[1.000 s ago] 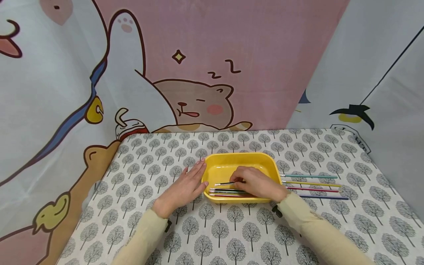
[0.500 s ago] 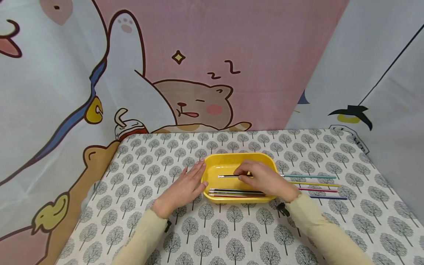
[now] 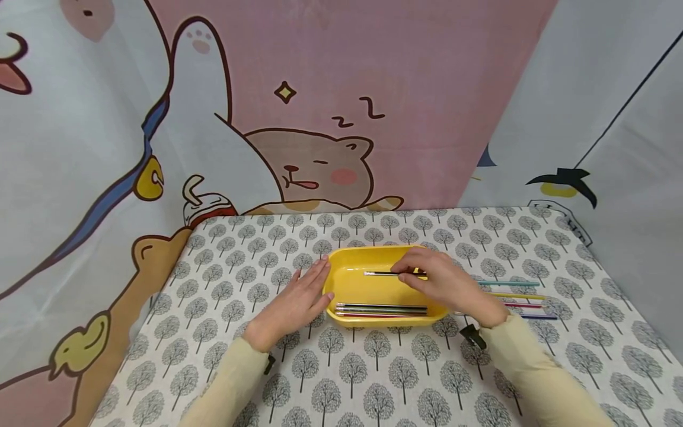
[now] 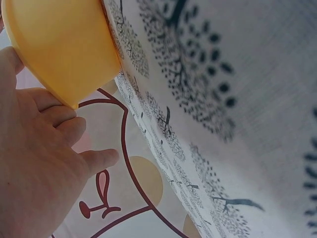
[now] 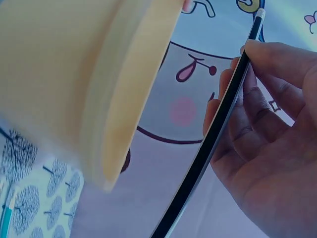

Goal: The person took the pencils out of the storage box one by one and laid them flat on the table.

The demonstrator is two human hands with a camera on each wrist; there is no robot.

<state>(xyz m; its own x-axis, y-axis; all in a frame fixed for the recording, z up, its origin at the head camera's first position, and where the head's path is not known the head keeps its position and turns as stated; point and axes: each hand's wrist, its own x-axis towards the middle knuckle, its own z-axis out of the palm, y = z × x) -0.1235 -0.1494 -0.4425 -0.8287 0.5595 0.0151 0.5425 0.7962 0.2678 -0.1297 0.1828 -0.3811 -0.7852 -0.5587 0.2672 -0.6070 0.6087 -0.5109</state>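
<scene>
Right fingers (image 5: 260, 109) pinch black pencil (image 5: 202, 148); yellow tray (image 3: 354, 289) holds other pencils (image 3: 381, 309)

One tray (image 3: 363, 289), at least eight pencils (image 3: 381, 309)

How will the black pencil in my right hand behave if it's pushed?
The black pencil is probably stiff, as it shows no sag beyond the pinching right hand. Being so thin, it's likely light. It may roll, though flat-looking stripes suggest facets that could slow it.

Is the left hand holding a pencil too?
No, the left hand touches the tray, while the right hand pinches a black pencil.
</scene>
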